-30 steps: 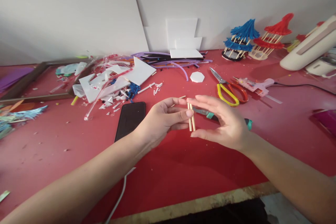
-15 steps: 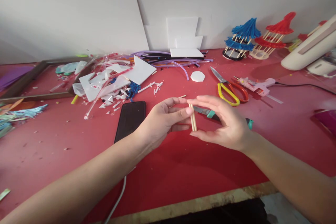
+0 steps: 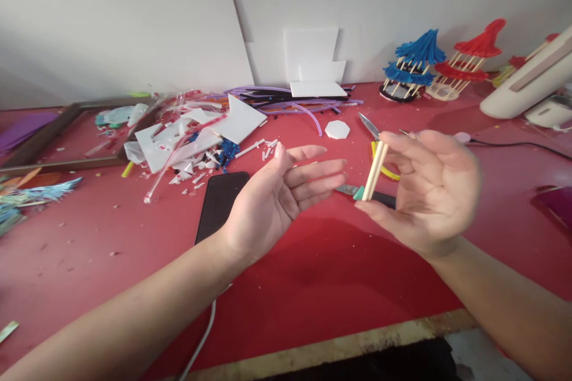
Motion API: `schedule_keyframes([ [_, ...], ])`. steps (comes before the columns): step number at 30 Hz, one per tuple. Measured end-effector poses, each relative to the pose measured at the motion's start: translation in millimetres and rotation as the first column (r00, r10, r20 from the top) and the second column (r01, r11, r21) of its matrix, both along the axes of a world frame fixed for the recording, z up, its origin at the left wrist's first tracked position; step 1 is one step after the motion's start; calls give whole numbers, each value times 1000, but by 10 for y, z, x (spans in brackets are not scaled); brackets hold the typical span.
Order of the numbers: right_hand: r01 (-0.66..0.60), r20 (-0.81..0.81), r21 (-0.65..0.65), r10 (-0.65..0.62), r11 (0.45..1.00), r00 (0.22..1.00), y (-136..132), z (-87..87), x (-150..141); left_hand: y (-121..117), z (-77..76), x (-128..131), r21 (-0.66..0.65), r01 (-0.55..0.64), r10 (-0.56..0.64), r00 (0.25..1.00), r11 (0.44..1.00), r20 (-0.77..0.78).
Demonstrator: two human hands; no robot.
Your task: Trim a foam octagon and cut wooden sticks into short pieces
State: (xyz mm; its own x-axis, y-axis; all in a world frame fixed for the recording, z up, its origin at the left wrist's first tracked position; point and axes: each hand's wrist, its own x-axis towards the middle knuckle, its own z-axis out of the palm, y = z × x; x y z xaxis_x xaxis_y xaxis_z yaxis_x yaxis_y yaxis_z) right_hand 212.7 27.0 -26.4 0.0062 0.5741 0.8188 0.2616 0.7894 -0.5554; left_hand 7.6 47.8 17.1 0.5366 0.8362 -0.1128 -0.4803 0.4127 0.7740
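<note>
Between the thumb and forefinger of my right hand [image 3: 431, 190] stand short wooden sticks [image 3: 374, 171], side by side and slightly tilted, gripped at their two ends. My left hand [image 3: 286, 190] is apart from them, its palm turned up and fingers stretched out, holding nothing. Beneath and behind the right hand lies a cutting tool with a metal blade and a green and black handle [image 3: 383, 199]. Scissors [image 3: 369, 125] with yellow and red handles are partly hidden by the same hand. A white octagonal piece [image 3: 337, 130] lies beyond the fingers.
A black phone [image 3: 221, 202] lies by my left wrist. White scraps [image 3: 196, 137] and pipe cleaners [image 3: 272, 101] are heaped at the back left. Two small towers, one blue [image 3: 413, 65] and one red [image 3: 469, 59], stand at the back right. A cord [image 3: 518, 144] runs right.
My left hand has let go of the sticks and opened. My right hand has moved right and a little up with them, now covering the glue gun and most of the scissor handles.
</note>
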Motion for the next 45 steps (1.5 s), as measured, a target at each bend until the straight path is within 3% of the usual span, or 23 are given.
schedule_keyframes([
  [3,-40,60,-13,40,999,997,-38,-49,-39,-41,-18,16,84,12,-9,999,996,-34],
  [8,-111,215,-180,149,977,965,-127,-58,-100,-91,-27,47,156,25,9,977,987,-212],
  [15,-126,328,-165,175,978,928,-85,-7,-52,-81,-2,35,176,26,28,954,984,-299],
  [45,-171,305,-168,216,971,928,-79,-3,-20,-95,3,37,203,29,42,941,979,-335],
])
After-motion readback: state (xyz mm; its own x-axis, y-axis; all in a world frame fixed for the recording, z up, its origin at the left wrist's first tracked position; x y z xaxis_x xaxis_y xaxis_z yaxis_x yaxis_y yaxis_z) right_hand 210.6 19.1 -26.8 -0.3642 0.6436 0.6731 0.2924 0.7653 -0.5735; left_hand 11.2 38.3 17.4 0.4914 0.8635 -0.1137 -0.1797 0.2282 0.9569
